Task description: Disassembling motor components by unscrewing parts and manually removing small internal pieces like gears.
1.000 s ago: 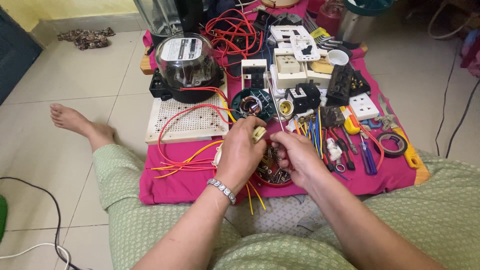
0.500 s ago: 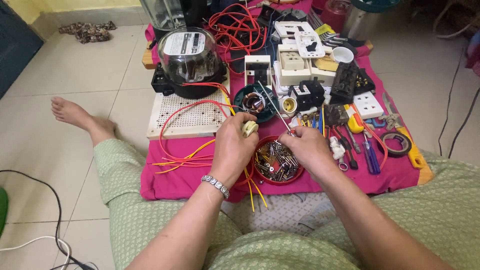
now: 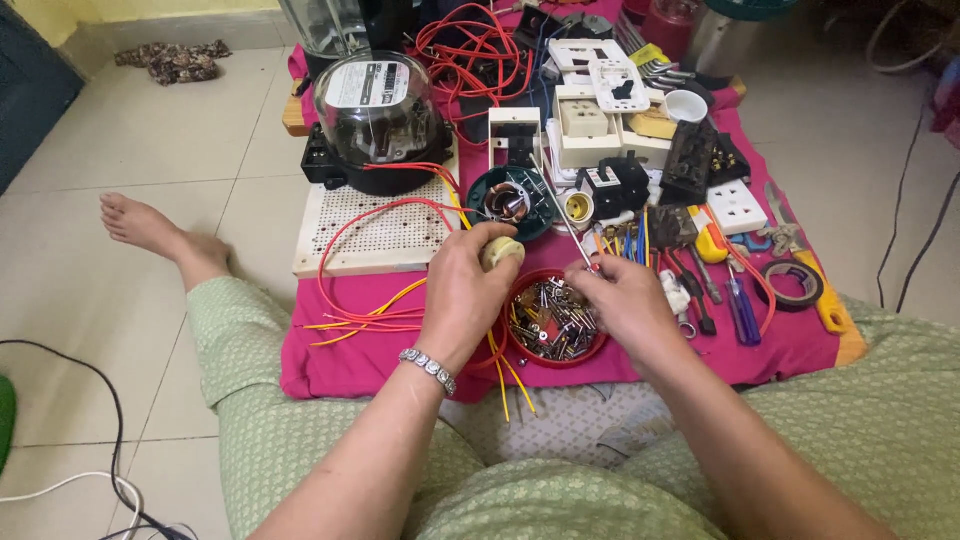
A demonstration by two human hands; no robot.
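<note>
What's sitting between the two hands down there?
In the head view, a round red dish full of metal screws lies between the left hand, which holds a small cream part, and the right hand, which holds a thin metal tool.

Left hand (image 3: pixel 465 295) risen off red screw dish (image 3: pixel 556 322), cream fitting (image 3: pixel 500 252) now exposed at 12 o'clock. Right hand (image 3: pixel 625 300) shifted toward 3 o'clock, screwdriver (image 3: pixel 565 222) raised.
</note>
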